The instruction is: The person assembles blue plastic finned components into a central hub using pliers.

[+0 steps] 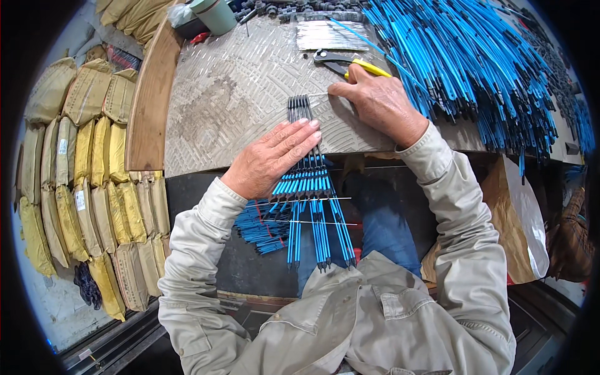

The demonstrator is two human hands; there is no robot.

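Note:
A fanned row of thin blue-and-black rods (302,181) lies over the table's near edge, with their free ends hanging above my lap. My left hand (273,154) is laid across the row, fingers together and gripping it against the table; its thumb is hidden. Two thin pale rods (325,223) cross the row lower down. At the row's far tips, my right hand (382,103) pinches a thin white rod (319,94) between thumb and forefinger. Cutting pliers (337,59) with yellow handles lie just beyond my right hand, partly covered by its fingers.
A big heap of blue-and-black rods (469,59) covers the table's right side. A tray of white rods (331,35) and a green cup (214,15) stand at the back. A wooden board (148,119) edges the table (212,137) on the left, beside stacked yellow-brown packages (90,150).

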